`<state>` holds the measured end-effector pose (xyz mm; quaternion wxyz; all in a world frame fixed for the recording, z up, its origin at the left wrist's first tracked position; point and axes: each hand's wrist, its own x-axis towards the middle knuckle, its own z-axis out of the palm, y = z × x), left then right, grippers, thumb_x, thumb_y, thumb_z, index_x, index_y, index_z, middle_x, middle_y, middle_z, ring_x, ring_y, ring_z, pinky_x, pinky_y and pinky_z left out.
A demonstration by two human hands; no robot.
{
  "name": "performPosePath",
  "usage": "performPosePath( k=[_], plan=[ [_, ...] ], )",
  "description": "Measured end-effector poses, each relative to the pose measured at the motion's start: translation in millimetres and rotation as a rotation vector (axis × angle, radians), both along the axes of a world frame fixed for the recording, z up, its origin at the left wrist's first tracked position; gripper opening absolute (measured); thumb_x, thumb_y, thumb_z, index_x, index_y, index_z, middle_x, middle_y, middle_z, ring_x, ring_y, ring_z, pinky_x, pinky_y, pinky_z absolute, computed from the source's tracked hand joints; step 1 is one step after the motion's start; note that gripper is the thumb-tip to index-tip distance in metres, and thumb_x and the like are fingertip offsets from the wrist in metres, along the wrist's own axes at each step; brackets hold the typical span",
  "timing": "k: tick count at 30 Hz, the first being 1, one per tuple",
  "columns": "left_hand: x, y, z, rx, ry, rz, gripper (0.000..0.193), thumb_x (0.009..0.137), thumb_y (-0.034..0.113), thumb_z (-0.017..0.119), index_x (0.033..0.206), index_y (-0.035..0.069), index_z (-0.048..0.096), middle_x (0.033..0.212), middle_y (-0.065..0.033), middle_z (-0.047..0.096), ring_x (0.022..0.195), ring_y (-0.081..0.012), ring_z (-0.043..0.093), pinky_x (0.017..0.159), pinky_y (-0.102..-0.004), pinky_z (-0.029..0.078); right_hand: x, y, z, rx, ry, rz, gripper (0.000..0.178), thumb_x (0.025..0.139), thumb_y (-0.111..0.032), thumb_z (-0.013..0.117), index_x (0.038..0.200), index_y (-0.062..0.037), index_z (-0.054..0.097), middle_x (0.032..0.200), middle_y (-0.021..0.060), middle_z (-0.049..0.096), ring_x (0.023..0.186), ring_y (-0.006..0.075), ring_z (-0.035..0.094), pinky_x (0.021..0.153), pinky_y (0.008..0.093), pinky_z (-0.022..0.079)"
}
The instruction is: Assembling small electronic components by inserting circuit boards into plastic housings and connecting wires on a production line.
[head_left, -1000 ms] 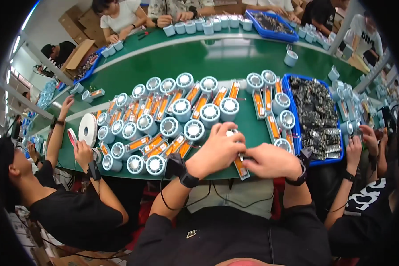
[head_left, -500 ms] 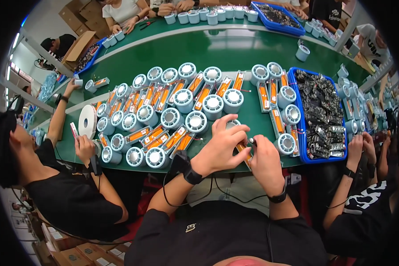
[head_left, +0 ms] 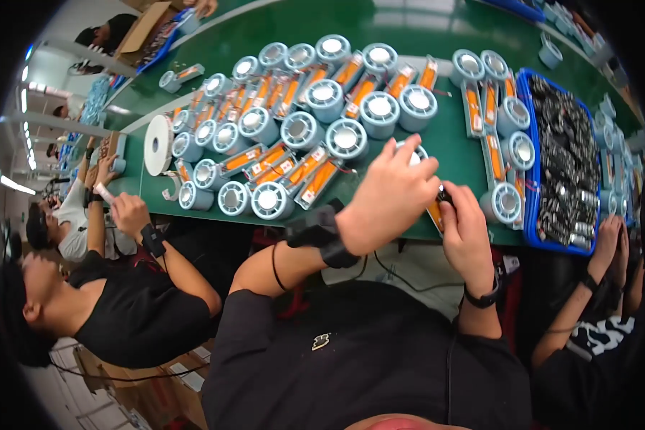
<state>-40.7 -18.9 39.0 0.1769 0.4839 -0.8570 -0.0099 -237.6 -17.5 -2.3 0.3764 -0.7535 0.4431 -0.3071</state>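
My left hand (head_left: 388, 197) is closed around a light-blue unit with a round head and an orange strip (head_left: 435, 213) in its narrow body. Most of that unit is hidden behind my fingers. Close beside it, my right hand (head_left: 469, 228) pinches a small dark part (head_left: 445, 194) at the unit's side. Whether the part touches the unit I cannot tell. Several similar units (head_left: 347, 139) lie in rows on the green table (head_left: 401, 215) beyond my left hand. A smaller group of them (head_left: 505, 203) lies just past my right hand.
A blue tray (head_left: 560, 248) full of dark circuit-board pieces stands on the right. At the left is a white reel (head_left: 157, 145). A co-worker's hand (head_left: 130, 215) holds a pale strip there. Another person's hands (head_left: 609, 244) are at the right edge.
The whole view has shifted, so the table's things appear higher and farther right. My hands stay together at the unit, with the right hand still pinching the small dark part.
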Motion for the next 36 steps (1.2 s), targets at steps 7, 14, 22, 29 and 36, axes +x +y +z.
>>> performPosePath(
  k=[7,14,22,29,36],
  plan=[
    [0,5,11,-0.062,-0.192,-0.004,0.018,0.08,0.005,0.068,0.097,0.005,0.075,0.124,-0.0088,0.066,0.129,-0.0401,0.056,0.104,-0.0506,0.051,0,-10,-2,-0.219,-0.008,-0.074,0.032,0.089,-0.003,0.072,0.119,0.0023,0.064,0.102,0.017,0.067,0.086,0.03,0.064,0.075,0.0359,0.051],
    [20,2,-28,-0.166,0.143,-0.06,0.015,0.079,0.005,0.069,0.092,0.007,0.076,0.123,-0.0061,0.07,0.128,-0.0363,0.06,0.101,-0.0495,0.056,-1,-5,3,-0.346,0.051,-0.062,0.029,0.082,-0.005,0.079,0.109,0.0013,0.07,0.101,0.0142,0.069,0.086,0.0304,0.063,0.075,0.0385,0.052],
    [18,5,-24,-0.21,0.143,-0.037,0.009,0.077,0.007,0.069,0.085,0.007,0.075,0.128,-0.0039,0.069,0.128,-0.0341,0.061,0.098,-0.0478,0.058,4,-5,8,-0.324,0.098,-0.018,0.028,0.082,-0.003,0.078,0.109,0.0009,0.073,0.103,0.0138,0.069,0.088,0.0287,0.062,0.077,0.0373,0.052],
    [17,0,-13,-0.198,0.055,-0.061,0.004,0.077,0.008,0.068,0.08,0.006,0.07,0.131,-0.0021,0.068,0.128,-0.0341,0.06,0.098,-0.047,0.057,-7,-2,-12,0.315,-0.399,-0.03,0.025,0.094,0.006,0.062,0.117,0.0043,0.072,0.119,0.0133,0.071,0.108,0.0207,0.066,0.092,0.0307,0.052],
    [28,-18,-14,-0.167,0.096,-0.276,0.008,0.074,0.006,0.068,0.079,0.011,0.07,0.117,0.0001,0.069,0.121,-0.0313,0.059,0.088,-0.0418,0.057,-5,7,-23,0.183,-0.389,-0.047,0.029,0.099,0.008,0.053,0.124,0.0053,0.068,0.125,0.0151,0.069,0.116,0.0182,0.064,0.099,0.0279,0.049]
  ],
)
